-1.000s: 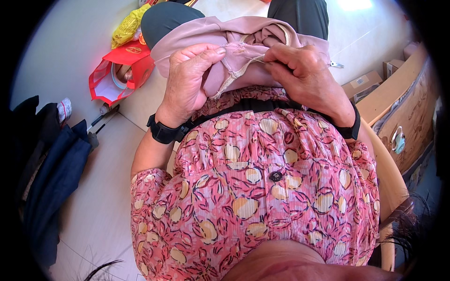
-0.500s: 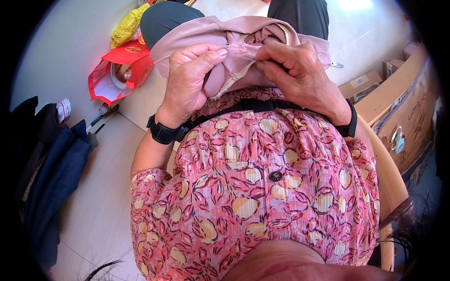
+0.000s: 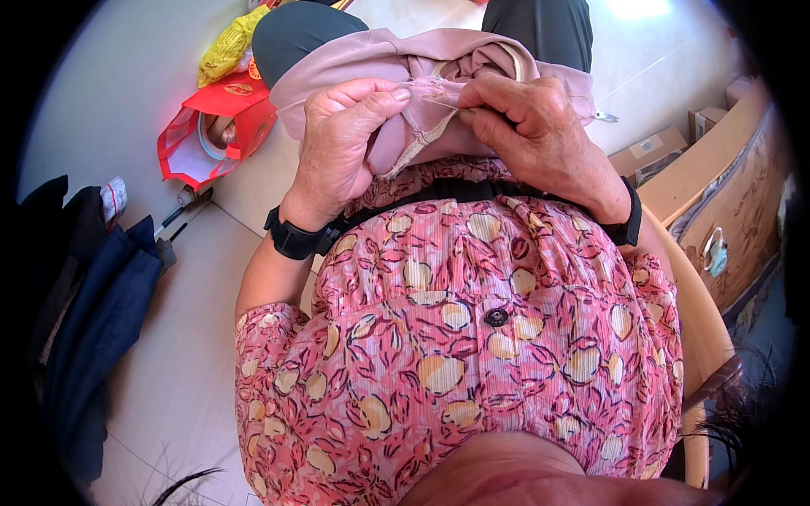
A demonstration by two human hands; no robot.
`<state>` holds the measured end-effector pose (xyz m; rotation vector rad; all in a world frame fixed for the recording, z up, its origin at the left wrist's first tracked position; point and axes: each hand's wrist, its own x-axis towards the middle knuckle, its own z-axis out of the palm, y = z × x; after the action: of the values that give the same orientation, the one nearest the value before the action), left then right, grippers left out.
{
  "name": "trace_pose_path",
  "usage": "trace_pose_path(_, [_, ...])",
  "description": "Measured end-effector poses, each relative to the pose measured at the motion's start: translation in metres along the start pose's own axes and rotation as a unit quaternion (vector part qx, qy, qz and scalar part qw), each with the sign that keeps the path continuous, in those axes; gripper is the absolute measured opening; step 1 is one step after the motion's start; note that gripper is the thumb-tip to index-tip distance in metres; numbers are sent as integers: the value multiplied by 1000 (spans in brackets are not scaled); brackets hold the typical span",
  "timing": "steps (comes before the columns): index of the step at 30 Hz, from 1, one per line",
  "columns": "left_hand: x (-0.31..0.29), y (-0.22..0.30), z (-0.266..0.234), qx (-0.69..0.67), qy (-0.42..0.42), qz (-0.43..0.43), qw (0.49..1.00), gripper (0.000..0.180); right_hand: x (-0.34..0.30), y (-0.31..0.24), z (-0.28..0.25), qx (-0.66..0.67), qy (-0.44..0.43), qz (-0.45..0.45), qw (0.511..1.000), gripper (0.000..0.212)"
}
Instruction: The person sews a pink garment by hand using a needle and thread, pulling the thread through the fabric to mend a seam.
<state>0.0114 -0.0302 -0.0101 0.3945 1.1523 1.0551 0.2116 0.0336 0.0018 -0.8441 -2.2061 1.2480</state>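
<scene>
The mauve cloth (image 3: 337, 63) lies bunched over the seated person's lap, across the dark trousers (image 3: 294, 40), and both hands meet at its roughened, puckered patch (image 3: 428, 85). The left hand (image 3: 342, 139) pinches the cloth at the near side of that patch, thumb pressed against forefinger. The right hand (image 3: 537, 126) has thumb and forefinger closed on the end of a thin strand (image 3: 440, 103) that runs toward the patch; whether it is needle or thread, I can't tell from where I stand.

It looks to me like hand-stitching. To do it well, I'd keep the left pinch close to the stitch so that the fabric stays flat, and draw the strand out evenly, in line with where it leaves the cloth. A tug at an angle could gather the patch further or snap the thread. I'd also mind the pale seam strip (image 3: 433, 129) hanging just beneath, so that it isn't caught in by accident.

Compared with a second ago, the right fingertips sit nearer the left hand and slightly closer to the person's body. Against half a second ago, the right hand is nearly unchanged, though the strand shows more clearly. The left hand keeps its place throughout.
</scene>
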Motion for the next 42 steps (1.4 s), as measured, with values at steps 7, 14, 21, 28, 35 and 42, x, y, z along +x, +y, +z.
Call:
trace_pose_path(7, [-1, -1, -2, -1, 3, 3, 1000, 13, 1, 1, 0, -6, 2, -7, 1000, 5])
trace_pose_path(14, [-1, 0, 0, 4, 0, 6, 1000, 14, 1, -1, 0, -12, 5, 6, 1000, 6])
trace_pose_path(21, [-1, 1, -1, 30, -19, 11, 999, 13, 3, -3, 0, -45, 10, -16, 999, 6])
trace_pose_path(28, [-4, 2, -1, 156, -1, 84, 984, 13, 2, -6, 2, -88, -7, -3, 996, 10])
trace_pose_path(35, [-4, 2, 6, 166, 30, 112, 979, 11, 7, -8, 1, -107, -28, -19, 994, 14])
trace_pose_path(42, [-6, 0, 21, 405, 65, 338, 847, 12, 10, -9, 6, -132, -18, 5, 991, 16])
